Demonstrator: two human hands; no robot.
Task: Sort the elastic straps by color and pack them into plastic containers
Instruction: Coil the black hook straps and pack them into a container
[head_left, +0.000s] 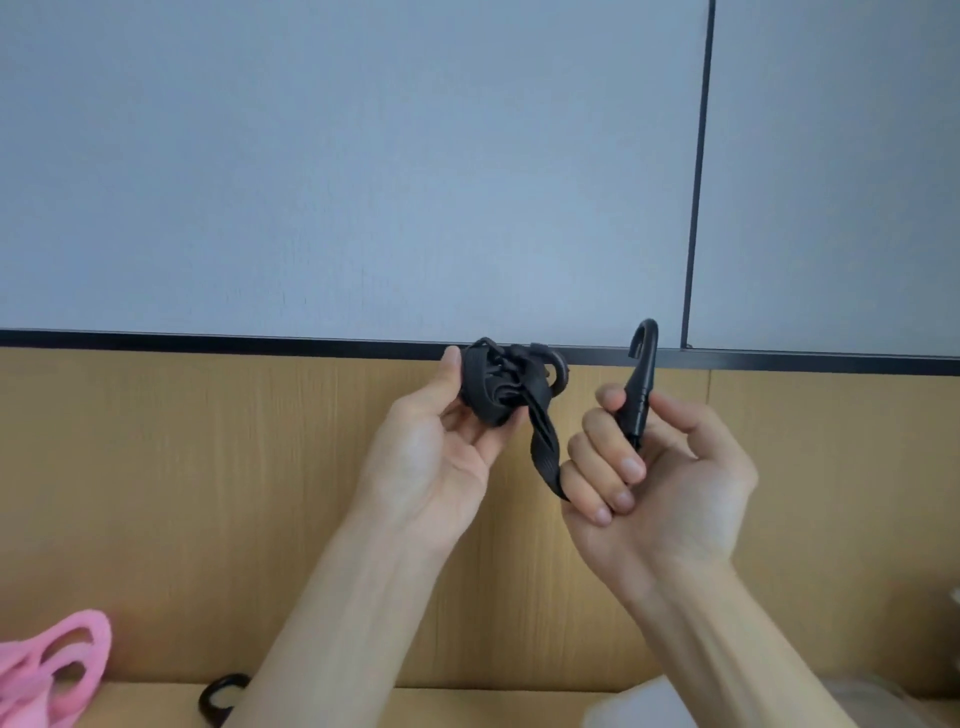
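Gripping the bunched end of a woven black strap (544, 441), the left hand (431, 457) curls round the bundle. The right hand (665, 483) clenches its smooth plastic hook (641, 379) (curved tip upward). Strap held mid-air before a wood-grain panel (208, 467). A pink strap (57, 670), looped, lies lower left.

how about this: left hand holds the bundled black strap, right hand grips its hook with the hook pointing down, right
Not quite. The head view shows the hook pointing up, not down. The rest holds: the left hand holds the bundled black strap and the right hand grips its hook.
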